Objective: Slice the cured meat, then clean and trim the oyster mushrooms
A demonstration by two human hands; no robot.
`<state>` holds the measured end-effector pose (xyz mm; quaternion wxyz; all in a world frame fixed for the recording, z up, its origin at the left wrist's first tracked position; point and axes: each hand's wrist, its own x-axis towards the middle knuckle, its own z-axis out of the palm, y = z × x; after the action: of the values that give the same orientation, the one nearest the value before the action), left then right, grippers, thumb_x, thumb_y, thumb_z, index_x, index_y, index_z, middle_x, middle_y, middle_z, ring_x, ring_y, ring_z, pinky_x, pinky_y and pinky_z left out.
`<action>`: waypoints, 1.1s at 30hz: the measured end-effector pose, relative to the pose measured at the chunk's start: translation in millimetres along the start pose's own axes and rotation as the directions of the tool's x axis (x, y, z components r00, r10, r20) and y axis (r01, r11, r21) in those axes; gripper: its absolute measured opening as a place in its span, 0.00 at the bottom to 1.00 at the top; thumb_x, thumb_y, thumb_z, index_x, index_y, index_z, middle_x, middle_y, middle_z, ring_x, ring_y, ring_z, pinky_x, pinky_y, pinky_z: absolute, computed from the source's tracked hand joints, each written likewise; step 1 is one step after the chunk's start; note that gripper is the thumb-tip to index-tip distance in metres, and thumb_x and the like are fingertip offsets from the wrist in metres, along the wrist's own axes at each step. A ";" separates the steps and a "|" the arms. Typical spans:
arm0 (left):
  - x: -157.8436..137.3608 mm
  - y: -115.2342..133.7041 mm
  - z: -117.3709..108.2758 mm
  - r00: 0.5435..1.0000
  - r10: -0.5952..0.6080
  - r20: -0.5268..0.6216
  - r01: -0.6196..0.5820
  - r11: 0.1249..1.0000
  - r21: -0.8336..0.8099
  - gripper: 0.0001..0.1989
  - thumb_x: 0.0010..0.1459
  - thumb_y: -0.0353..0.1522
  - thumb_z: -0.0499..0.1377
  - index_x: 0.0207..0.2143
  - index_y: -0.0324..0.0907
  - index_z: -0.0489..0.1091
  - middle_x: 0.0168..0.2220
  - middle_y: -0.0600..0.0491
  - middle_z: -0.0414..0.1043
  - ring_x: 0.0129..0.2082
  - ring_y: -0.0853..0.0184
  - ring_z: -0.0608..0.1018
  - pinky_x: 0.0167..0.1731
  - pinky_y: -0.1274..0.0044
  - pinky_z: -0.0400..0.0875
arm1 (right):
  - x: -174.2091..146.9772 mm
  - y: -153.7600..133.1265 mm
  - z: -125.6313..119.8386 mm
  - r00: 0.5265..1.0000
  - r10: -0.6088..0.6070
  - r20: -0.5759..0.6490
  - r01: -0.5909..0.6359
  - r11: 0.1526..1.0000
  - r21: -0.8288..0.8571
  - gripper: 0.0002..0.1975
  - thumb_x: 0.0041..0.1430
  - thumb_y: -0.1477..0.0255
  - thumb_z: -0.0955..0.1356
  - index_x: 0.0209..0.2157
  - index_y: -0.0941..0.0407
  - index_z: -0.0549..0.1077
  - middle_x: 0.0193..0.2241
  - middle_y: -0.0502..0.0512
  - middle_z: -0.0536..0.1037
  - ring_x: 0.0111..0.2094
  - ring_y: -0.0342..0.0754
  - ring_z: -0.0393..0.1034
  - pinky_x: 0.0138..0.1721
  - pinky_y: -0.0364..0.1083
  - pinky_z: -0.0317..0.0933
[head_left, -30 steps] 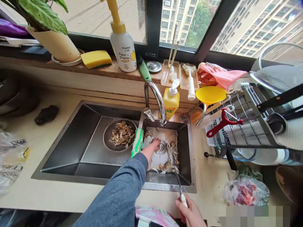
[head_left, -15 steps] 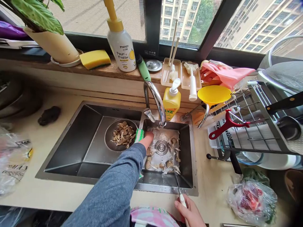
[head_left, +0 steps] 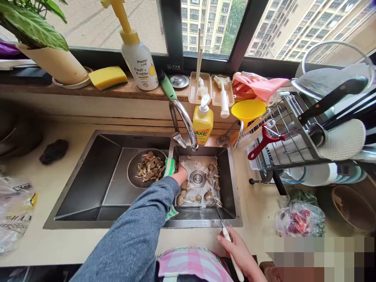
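Note:
My left hand (head_left: 181, 174) reaches over the divider at the left side of the right basin (head_left: 223, 184), beside a green-and-white striped cloth (head_left: 169, 167); its fingers are hidden from me. In my right hand (head_left: 235, 244), at the front edge of the sink, is a slim white-handled knife (head_left: 226, 235). Its metal end points into the right basin, close to the mushrooms. Torn oyster mushrooms (head_left: 209, 194) lie scattered around the drain (head_left: 197, 179) in shallow water. A round metal bowl (head_left: 133, 178) in the left basin holds mushroom pieces (head_left: 150, 166).
The tap (head_left: 188, 119) arches over the right basin. Behind it stand a yellow detergent bottle (head_left: 202, 124) and a white pump bottle (head_left: 140, 64). A dish rack (head_left: 305, 137) stands on the right, above wrapped meat (head_left: 299, 219). A plastic bag (head_left: 16, 215) lies on the left.
The camera view has shifted, showing more of the right side. My left hand stays at the divider, and the right hand keeps its hold on the knife.

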<state>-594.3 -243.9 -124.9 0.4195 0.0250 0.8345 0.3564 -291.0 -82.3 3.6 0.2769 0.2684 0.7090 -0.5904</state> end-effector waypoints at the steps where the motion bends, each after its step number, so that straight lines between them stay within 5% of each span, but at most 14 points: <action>1: -3.1 3.6 -0.5 1.000 -0.022 0.013 0.022 1.000 -0.005 0.16 0.59 0.36 0.54 0.48 0.39 0.64 0.48 0.48 0.66 0.43 0.63 0.72 0.41 0.66 0.70 | -0.8 -0.3 0.7 1.000 -0.004 0.004 0.004 1.000 0.011 0.16 0.48 0.57 0.66 0.23 0.55 0.62 0.19 0.45 0.62 0.21 0.41 0.56 0.23 0.41 0.52; 6: -33.4 19.3 -14.9 0.992 -0.060 0.115 0.067 0.996 -0.059 0.13 0.50 0.37 0.62 0.33 0.35 0.72 0.30 0.49 0.71 0.34 0.64 0.74 0.34 0.76 0.69 | -1.1 -4.6 7.7 0.999 -0.024 0.039 0.021 0.997 0.073 0.14 0.48 0.60 0.66 0.23 0.55 0.60 0.18 0.43 0.57 0.20 0.39 0.53 0.21 0.40 0.50; 9: -66.1 21.2 -14.8 0.977 0.032 0.213 0.030 0.959 -0.281 0.14 0.49 0.39 0.62 0.36 0.39 0.72 0.25 0.54 0.70 0.25 0.71 0.72 0.29 0.79 0.69 | 0.1 -6.1 12.4 0.999 -0.036 0.014 0.035 0.998 0.060 0.13 0.48 0.61 0.66 0.24 0.55 0.61 0.18 0.43 0.58 0.20 0.39 0.53 0.22 0.41 0.50; 13: -113.0 16.5 7.9 0.930 0.218 0.297 0.109 0.607 -0.787 0.16 0.49 0.37 0.63 0.41 0.40 0.70 0.29 0.54 0.71 0.24 0.75 0.71 0.27 0.82 0.68 | 1.8 -4.3 17.5 0.997 -0.044 -0.059 0.044 0.999 0.006 0.12 0.46 0.62 0.67 0.25 0.56 0.63 0.19 0.44 0.62 0.22 0.41 0.56 0.25 0.41 0.52; 17: -150.1 13.2 37.8 0.910 0.265 0.318 0.193 0.408 -0.892 0.14 0.49 0.33 0.63 0.38 0.35 0.71 0.28 0.51 0.71 0.24 0.74 0.72 0.24 0.83 0.67 | 3.5 -2.8 21.9 0.993 -0.050 -0.108 0.049 0.999 -0.013 0.11 0.46 0.63 0.67 0.26 0.56 0.65 0.20 0.45 0.65 0.24 0.42 0.58 0.27 0.42 0.53; 22: -175.7 12.8 61.7 0.892 0.272 0.360 0.251 0.365 -0.897 0.11 0.49 0.32 0.63 0.35 0.35 0.70 0.29 0.50 0.71 0.28 0.71 0.76 0.22 0.84 0.66 | 3.0 -4.1 24.9 0.990 -0.063 -0.127 0.063 0.998 -0.008 0.12 0.45 0.63 0.68 0.27 0.57 0.67 0.21 0.46 0.67 0.25 0.42 0.59 0.28 0.42 0.53; 27: -182.1 12.1 74.0 0.917 0.154 0.368 0.309 0.311 -0.899 0.11 0.52 0.34 0.61 0.34 0.35 0.66 0.23 0.53 0.69 0.21 0.75 0.73 0.17 0.87 0.63 | 0.5 -4.4 26.2 0.987 -0.074 -0.142 0.072 0.997 -0.015 0.13 0.44 0.61 0.68 0.27 0.57 0.67 0.21 0.47 0.68 0.25 0.43 0.59 0.28 0.42 0.53; 33: -186.8 15.2 83.4 0.930 0.114 0.349 0.261 0.462 -0.848 0.13 0.49 0.35 0.63 0.30 0.37 0.64 0.20 0.56 0.67 0.18 0.75 0.73 0.15 0.87 0.61 | 2.3 -3.6 30.8 0.980 -0.108 -0.170 0.094 0.992 -0.084 0.15 0.44 0.59 0.67 0.26 0.57 0.68 0.20 0.47 0.68 0.24 0.44 0.60 0.27 0.42 0.53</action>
<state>-417.5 -248.4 -20.9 0.5306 -0.1680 0.4381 0.7059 -292.8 -113.2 -0.2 0.1934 0.2720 0.7650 -0.5508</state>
